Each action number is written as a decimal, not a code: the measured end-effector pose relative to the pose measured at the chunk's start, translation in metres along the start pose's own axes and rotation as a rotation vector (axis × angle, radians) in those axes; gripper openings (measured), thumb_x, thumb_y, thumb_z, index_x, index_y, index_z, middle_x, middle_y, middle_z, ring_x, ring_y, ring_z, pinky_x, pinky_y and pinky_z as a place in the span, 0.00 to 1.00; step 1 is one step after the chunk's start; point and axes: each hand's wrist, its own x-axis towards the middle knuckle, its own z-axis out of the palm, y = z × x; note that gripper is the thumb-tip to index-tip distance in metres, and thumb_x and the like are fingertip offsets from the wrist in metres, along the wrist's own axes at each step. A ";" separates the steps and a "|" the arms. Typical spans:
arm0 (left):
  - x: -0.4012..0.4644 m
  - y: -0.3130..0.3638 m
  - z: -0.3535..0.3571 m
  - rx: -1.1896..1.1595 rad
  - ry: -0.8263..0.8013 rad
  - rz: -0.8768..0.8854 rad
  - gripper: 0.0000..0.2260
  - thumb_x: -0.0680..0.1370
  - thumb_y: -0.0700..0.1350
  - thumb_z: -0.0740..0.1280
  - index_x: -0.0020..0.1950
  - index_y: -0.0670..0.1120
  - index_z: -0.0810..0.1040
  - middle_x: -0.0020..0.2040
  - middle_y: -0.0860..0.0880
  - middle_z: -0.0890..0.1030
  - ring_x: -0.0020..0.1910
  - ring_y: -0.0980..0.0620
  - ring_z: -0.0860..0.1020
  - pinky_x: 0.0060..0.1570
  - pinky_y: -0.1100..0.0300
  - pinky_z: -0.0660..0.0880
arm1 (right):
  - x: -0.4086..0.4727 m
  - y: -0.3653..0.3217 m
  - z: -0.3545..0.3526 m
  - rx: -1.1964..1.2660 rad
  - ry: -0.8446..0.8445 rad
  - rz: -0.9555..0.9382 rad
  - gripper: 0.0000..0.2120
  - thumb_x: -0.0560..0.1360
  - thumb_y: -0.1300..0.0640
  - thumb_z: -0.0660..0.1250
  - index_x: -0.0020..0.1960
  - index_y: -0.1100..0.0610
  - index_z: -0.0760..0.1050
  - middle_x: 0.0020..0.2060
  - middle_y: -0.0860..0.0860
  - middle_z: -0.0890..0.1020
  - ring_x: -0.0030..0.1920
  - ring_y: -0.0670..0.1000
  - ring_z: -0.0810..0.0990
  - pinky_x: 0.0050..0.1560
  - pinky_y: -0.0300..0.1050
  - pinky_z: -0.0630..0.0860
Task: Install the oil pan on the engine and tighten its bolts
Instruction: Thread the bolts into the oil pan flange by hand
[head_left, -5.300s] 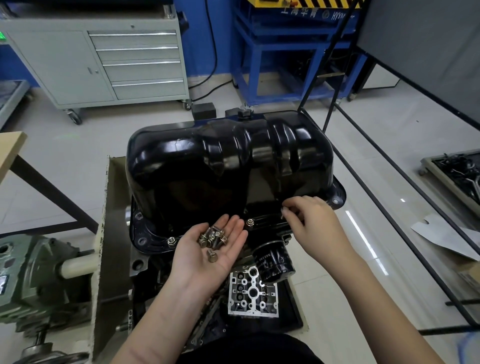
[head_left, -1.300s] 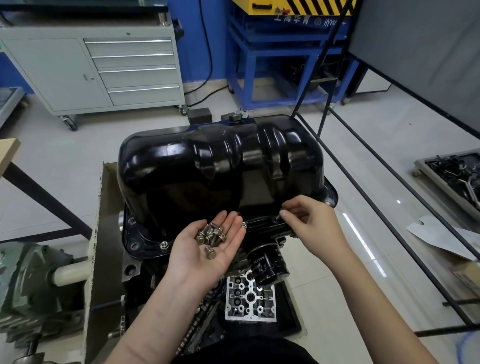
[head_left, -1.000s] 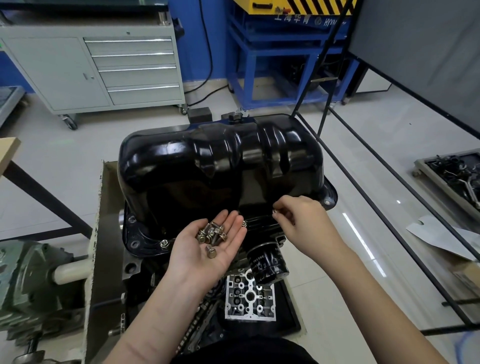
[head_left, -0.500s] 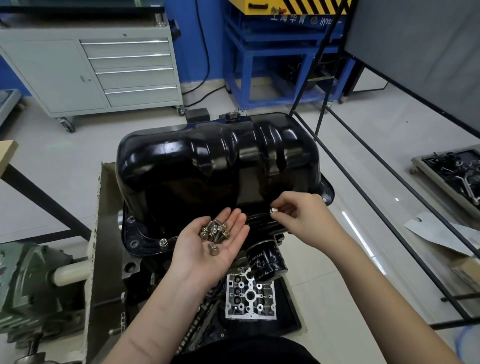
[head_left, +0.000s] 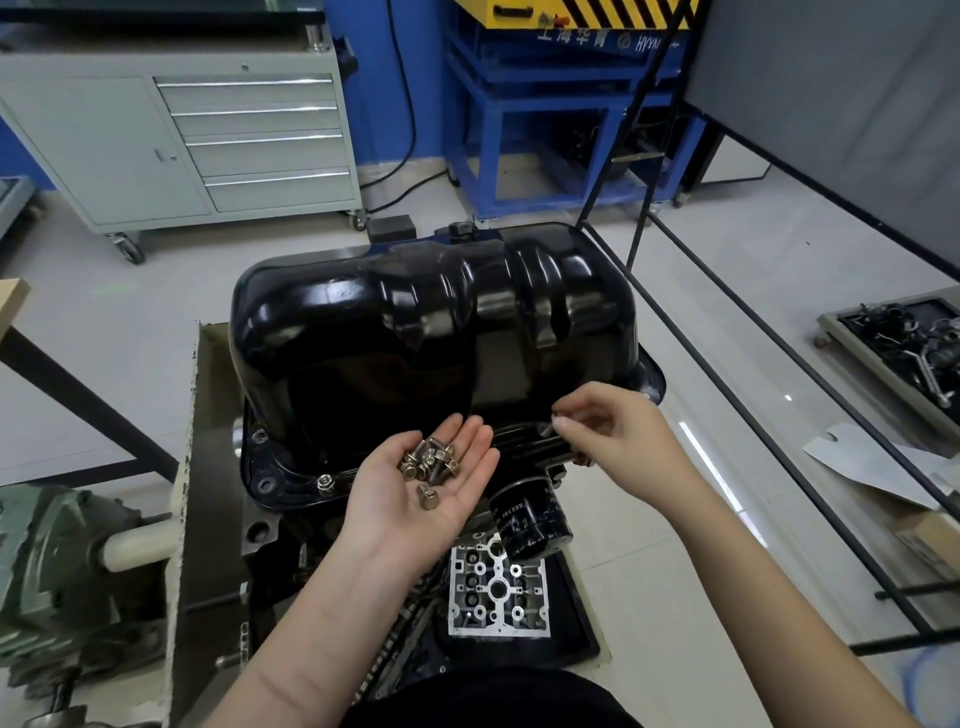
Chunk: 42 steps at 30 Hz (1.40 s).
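Just beside right hand (head_left: 610, 436), oil pan (head_left: 431, 332) (black)

The blue machine frame (head_left: 571, 41) at the back carries pale lettering: four Chinese characters, too blurred to read surely, then "HY". White print on the black oil filter (head_left: 530, 514) is illegible

1. We note bright, even indoor light from overhead; the pale floor (head_left: 779, 291) is well lit.
2. Broad soft highlights run across the glossy black oil pan (head_left: 431, 312); its near wall is deep black with little detail.
3. A narrow white glare streak lies on the floor at right.
4. Shadows are soft and faint.
5. Wide-angle distortion bends the cabinet (head_left: 171, 140) and black rails (head_left: 779, 364) toward the edges.
6. The right hand (head_left: 613, 431) shows slight motion blur at the fingers (head_left: 576, 423).
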 end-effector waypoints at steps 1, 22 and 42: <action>0.000 0.000 0.000 0.001 -0.004 -0.002 0.20 0.79 0.43 0.56 0.37 0.32 0.81 0.43 0.37 0.83 0.38 0.41 0.83 0.41 0.46 0.74 | -0.003 0.002 -0.003 0.236 0.008 0.071 0.04 0.73 0.65 0.66 0.43 0.58 0.77 0.34 0.50 0.80 0.32 0.42 0.78 0.35 0.34 0.75; 0.003 -0.006 0.010 0.037 -0.032 -0.024 0.22 0.78 0.43 0.56 0.34 0.33 0.82 0.43 0.38 0.83 0.39 0.42 0.83 0.41 0.48 0.74 | -0.023 0.024 -0.020 1.142 0.217 0.298 0.08 0.65 0.62 0.66 0.44 0.60 0.74 0.34 0.53 0.83 0.32 0.46 0.80 0.34 0.35 0.78; 0.000 -0.012 0.011 0.060 -0.005 -0.019 0.16 0.78 0.43 0.56 0.45 0.34 0.79 0.43 0.38 0.83 0.38 0.42 0.83 0.41 0.48 0.74 | -0.036 0.013 -0.022 1.316 -0.011 -0.103 0.17 0.57 0.68 0.76 0.42 0.51 0.83 0.37 0.48 0.83 0.37 0.46 0.82 0.40 0.36 0.78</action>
